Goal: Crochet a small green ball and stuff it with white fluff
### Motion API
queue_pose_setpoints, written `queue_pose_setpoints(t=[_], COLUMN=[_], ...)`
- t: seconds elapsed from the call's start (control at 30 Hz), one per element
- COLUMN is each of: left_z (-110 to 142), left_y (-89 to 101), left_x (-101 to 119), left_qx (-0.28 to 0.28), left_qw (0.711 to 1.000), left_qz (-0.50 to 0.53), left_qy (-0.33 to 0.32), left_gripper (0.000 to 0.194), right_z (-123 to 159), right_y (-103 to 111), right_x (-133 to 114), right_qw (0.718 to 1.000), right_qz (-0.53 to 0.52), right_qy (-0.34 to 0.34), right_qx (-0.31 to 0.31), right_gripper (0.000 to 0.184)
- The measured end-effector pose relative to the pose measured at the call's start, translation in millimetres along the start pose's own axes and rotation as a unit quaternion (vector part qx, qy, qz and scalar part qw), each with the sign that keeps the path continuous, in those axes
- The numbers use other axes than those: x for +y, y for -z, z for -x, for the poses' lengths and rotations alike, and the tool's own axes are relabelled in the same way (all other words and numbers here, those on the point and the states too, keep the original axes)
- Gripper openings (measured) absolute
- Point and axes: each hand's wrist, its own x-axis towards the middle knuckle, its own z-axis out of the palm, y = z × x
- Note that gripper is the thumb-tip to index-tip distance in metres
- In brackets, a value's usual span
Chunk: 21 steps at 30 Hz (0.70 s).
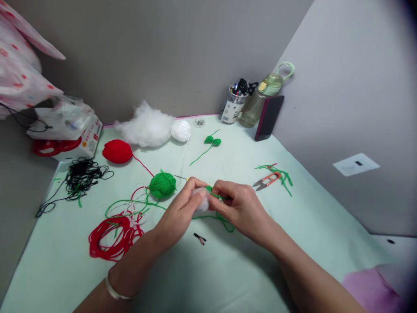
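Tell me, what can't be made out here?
All in the head view:
Green piece: mostly hidden between left hand and right hand.
Thin tool: part hidden behind the left hand.
Spotted pink fabric: cut off by the left edge.
Small round container: contents too small to identify.
Purple item: too blurred to identify.

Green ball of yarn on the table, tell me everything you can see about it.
The ball is bright green, rounded and slightly uneven, wound from strands that cross in several directions. It rests on the pale green tablecloth, to the left of the left hand and not held. A red strand reaches its upper left side, and loose green strands lie by its lower left; exact contact is unclear.
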Motion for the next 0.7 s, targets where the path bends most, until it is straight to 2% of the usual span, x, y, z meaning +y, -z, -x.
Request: queue_pose_setpoints(t=[0.17,0.33,0.43,0.53,0.6,0.7], left_z=[-2,-5,-5,-5,-6,-7], left_y=[5.8,6.4,1.4,-4.1,-5.8,-5.1], left_x=[6,5,4,0,-1,0], left_qx=[-0.084,-0.046,-0.02,0.048,0.089,0.08], left_qw=[0.996,0.999,1.0,0.999,0.995,0.997], left_qz=[0.001,0.008,0.013,-0.016,-0.024,0.003], left_qy=[-0.017,-0.008,0.002,-0.02,-0.023,-0.003], left_gripper=[0.029,0.02,0.016,0.01,0.011,0.017], right_z=[-1,1,3,3,2,0], right_y=[10,20,15,5,2,6], right_x=[-1,-5,-10,-11,-9,-4], right_qw=[0.996,0.972,0.966,0.977,0.988,0.994], right_qz=[-0.079,-0.198,-0.216,-0.167,-0.119,-0.09], right_qy=[-0.028,-0.029,-0.03,-0.036,-0.017,0.059], right_qx=[-0.026,-0.124,-0.138,-0.128,-0.098,-0.008], right_gripper=[0.028,0.028,0.03,0.03,0.028,0.021])
